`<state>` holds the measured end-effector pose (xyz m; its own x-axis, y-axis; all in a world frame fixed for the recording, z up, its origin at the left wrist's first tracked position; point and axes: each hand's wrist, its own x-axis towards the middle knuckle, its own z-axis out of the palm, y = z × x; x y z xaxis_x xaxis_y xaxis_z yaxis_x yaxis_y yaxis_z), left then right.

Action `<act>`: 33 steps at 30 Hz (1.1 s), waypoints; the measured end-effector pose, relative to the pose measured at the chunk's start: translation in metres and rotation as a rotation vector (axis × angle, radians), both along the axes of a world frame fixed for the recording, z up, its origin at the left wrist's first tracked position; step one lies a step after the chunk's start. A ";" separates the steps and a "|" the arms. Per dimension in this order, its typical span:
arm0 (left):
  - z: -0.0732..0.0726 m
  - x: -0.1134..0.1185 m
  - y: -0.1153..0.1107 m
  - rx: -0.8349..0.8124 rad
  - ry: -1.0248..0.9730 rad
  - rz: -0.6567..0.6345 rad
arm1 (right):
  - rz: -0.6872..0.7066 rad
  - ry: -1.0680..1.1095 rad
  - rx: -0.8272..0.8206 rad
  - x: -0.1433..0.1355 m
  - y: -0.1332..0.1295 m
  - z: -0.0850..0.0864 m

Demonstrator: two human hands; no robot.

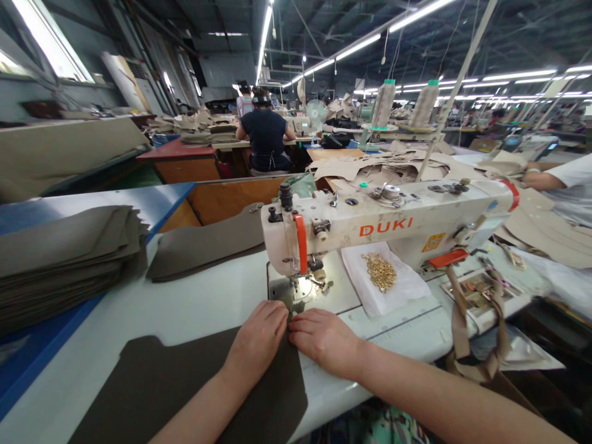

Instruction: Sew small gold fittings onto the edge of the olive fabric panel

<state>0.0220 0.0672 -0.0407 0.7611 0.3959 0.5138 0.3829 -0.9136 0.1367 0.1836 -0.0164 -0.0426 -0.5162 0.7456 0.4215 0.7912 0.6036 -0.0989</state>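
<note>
A dark olive-brown fabric panel [185,370] lies flat on the sewing machine's pale table and runs up toward the needle. My left hand [259,336] is closed at the panel's upper edge, fingers bent and pressed onto the cloth. Close against it, my right hand [326,339] pinches at the panel's right edge; what sits between its fingertips is mostly hidden. Just beyond both hands is the lit needle area [303,287] of the white sewing machine [383,225]. A small dark piece of cloth [297,306] shows between my fingertips and the needle plate.
Gold-coloured metal rings [379,271] lie on a white sheet [409,293] under the machine arm. Stacked dark panels [69,259] stand at left, more panels [208,243] behind. A parts tray [518,302] and strap [457,327] are at right. A person's arm [546,179] reaches in at far right.
</note>
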 end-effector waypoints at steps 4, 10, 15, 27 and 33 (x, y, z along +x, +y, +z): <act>0.002 0.001 -0.001 0.018 0.010 -0.003 | -0.001 0.004 -0.009 0.000 0.000 -0.001; 0.001 0.002 0.000 0.033 0.032 -0.004 | -0.005 0.018 -0.020 -0.001 0.000 -0.001; 0.000 0.001 -0.001 -0.007 0.019 0.007 | -0.071 0.074 -0.002 -0.002 0.002 -0.002; 0.002 -0.001 -0.003 0.039 -0.041 -0.002 | -0.090 -0.027 -0.042 -0.002 0.005 0.002; 0.002 0.009 0.005 0.008 -0.030 -0.008 | -0.106 -0.072 -0.049 0.005 0.013 0.004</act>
<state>0.0309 0.0727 -0.0388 0.7481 0.3860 0.5398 0.3717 -0.9176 0.1410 0.1891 -0.0029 -0.0386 -0.4610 0.8163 0.3481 0.8563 0.5122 -0.0671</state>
